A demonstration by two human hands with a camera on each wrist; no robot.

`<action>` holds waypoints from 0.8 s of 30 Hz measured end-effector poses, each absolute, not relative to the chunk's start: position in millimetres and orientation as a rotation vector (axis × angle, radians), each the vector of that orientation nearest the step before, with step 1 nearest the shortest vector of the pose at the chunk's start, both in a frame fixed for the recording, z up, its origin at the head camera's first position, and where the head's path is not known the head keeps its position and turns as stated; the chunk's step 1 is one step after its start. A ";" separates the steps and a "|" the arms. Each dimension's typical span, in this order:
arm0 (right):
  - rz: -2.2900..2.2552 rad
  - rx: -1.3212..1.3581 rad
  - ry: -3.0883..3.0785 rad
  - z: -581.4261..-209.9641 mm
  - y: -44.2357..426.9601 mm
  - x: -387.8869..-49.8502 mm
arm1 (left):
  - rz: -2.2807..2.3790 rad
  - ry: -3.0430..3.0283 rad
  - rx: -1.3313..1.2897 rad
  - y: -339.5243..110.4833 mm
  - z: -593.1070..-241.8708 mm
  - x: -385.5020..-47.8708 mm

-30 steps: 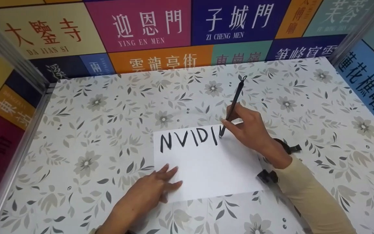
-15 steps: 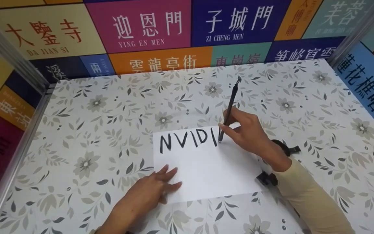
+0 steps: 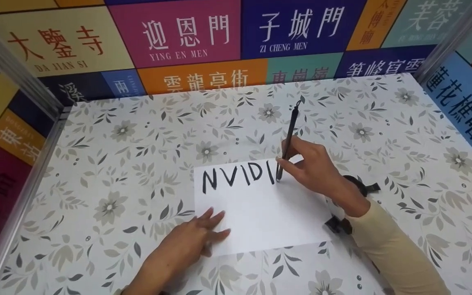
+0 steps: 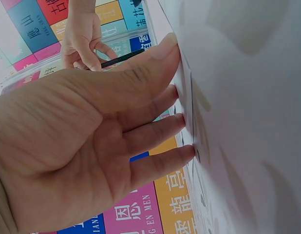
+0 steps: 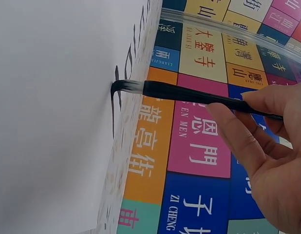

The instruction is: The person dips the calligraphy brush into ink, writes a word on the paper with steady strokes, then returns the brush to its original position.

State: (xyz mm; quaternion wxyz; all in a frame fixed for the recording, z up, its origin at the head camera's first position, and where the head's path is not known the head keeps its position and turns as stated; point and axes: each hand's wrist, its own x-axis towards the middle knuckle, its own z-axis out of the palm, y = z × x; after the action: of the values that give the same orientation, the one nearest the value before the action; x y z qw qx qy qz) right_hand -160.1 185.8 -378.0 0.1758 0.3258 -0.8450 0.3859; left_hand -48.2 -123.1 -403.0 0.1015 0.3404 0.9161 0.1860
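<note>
A white sheet of paper point(image 3: 256, 217) lies on the table, with the black brushed letters "NVIDI" point(image 3: 238, 176) along its top edge. My right hand point(image 3: 312, 168) pinches a slim black writing brush point(image 3: 290, 129) between thumb and fingers, its loop end up. In the right wrist view the inked bristles point(image 5: 122, 86) bend against the paper at one end of a thin dark stroke. My left hand point(image 3: 189, 237) rests its fingertips on the lower left of the sheet; the left wrist view shows its fingers point(image 4: 155, 131) straight and touching the surface.
The tabletop point(image 3: 146, 139) has a grey floral pattern. Panels with coloured blocks and Chinese characters point(image 3: 187, 37) stand along the back and both sides. A black strapped device point(image 3: 338, 224) sits on the right wrist, close to the paper's right edge.
The brush tip has moved down the paper just right of the last "I", drawing a stroke, and the right hand shifted slightly down and left. The left hand has stayed in place.
</note>
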 end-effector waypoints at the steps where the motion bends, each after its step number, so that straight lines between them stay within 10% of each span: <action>1: 1.099 0.923 -2.376 -376.7 186.3 -160.7 | 0.547 2.708 1.013 -123.2 -402.9 -48.3; 24: 1.069 0.729 -2.279 -386.9 205.2 -182.4 | 0.556 2.708 1.021 -122.8 -402.6 -48.1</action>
State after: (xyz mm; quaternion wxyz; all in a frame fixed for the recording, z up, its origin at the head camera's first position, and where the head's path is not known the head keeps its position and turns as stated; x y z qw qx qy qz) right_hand -182.4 205.2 -386.9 0.2574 0.2689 -0.8403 0.3940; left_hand -48.1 -122.8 -402.6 0.0971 0.3450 0.9145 0.1876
